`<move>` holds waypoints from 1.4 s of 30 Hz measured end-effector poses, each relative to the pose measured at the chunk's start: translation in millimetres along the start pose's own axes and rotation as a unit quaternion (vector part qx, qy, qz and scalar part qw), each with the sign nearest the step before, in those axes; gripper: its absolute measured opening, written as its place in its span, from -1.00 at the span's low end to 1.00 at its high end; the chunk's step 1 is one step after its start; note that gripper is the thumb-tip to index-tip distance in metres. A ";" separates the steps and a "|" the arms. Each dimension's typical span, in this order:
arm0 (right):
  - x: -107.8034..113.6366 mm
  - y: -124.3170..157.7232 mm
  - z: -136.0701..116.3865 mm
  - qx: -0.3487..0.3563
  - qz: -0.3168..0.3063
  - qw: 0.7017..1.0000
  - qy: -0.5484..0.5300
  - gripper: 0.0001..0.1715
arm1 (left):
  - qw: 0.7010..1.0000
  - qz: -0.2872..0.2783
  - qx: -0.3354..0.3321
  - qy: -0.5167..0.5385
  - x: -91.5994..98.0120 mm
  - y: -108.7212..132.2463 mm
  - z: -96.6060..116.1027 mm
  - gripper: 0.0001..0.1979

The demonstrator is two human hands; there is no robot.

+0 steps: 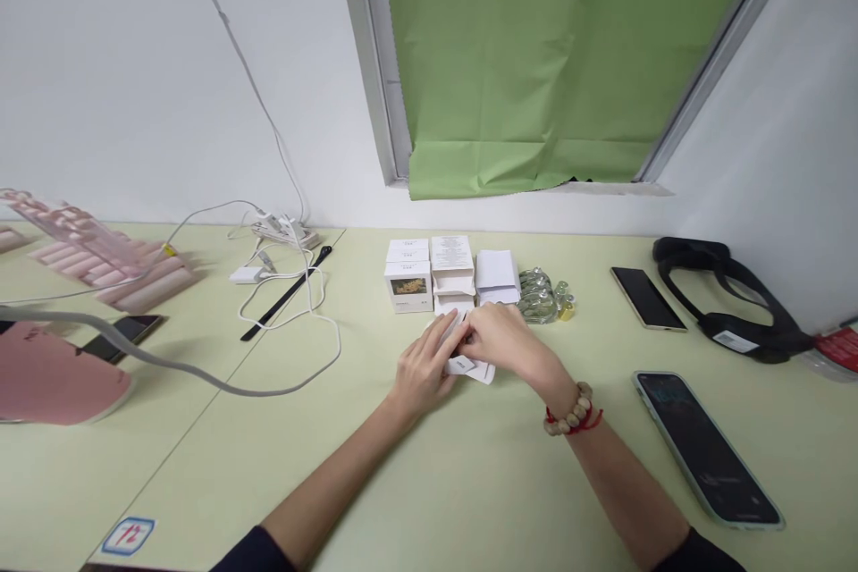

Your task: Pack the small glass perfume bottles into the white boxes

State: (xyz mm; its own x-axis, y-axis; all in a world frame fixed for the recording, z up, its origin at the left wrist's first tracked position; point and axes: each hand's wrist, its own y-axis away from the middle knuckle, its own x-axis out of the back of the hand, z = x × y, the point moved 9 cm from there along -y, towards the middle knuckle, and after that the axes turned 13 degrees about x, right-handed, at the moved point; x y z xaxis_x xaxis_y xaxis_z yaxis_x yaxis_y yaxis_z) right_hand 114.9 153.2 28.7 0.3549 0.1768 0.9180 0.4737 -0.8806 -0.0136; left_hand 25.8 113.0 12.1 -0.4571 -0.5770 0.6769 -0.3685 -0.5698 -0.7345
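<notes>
Between my two hands a small white cardboard box (462,366) lies at the table's middle, its flaps spread toward me. My left hand (419,366) is closed round the box's left side. My right hand (506,340), with a bead bracelet at the wrist, reaches over from the right, its fingers bent down at the box's opening. Its fingertips are hidden, so what they pinch does not show. Just beyond stand white boxes with a picture (408,286), open white boxes (453,273) and a white folded carton (497,275). Clear glass bottles (537,295) lie to their right.
A phone (707,447), a second phone (647,298) and a black headset (730,295) lie on the right. On the left are a white cable (339,349), a black strap (285,295), a power strip (288,232) and a pink rack (113,259).
</notes>
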 end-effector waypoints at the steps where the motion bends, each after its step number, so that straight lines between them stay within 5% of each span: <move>1: 1.7 1.0 2.0 -0.002 -0.003 1.000 -0.018 -0.76 | 1.000 -0.005 -0.001 -0.001 0.0 -0.5 0.3 -0.46; 6: 20.4 10.6 4.4 0.007 0.014 0.999 -0.037 -0.74 | 1.000 -0.026 0.010 0.004 0.9 -4.3 -3.7 -0.56; 23: 59.7 42.7 22.1 0.004 0.090 0.996 -0.020 -0.69 | 0.997 0.064 0.018 0.028 -1.1 -12.8 -8.4 -0.62; 27: 45.5 58.4 56.9 -0.076 0.067 0.995 0.022 -0.64 | 0.996 0.065 0.034 0.059 -1.8 -13.1 -12.9 -0.62; 33: -4.0 82.4 122.3 -0.244 -0.052 0.965 0.079 -0.56 | 0.993 0.062 0.061 0.081 -5.3 -13.7 -19.5 -0.60; 42: -26.0 84.3 139.8 -0.279 0.009 0.956 0.086 -0.41 | 0.990 0.068 0.071 0.106 -4.0 -11.9 -23.5 -0.61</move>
State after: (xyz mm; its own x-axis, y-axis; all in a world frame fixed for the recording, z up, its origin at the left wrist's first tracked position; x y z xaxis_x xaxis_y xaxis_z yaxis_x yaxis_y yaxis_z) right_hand 258.3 135.9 -51.7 0.1988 0.1272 0.9718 -0.0526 -0.9887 0.1402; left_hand 13.0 135.9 17.0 -0.6592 -0.5277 0.5357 -0.1816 -0.5797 -0.7944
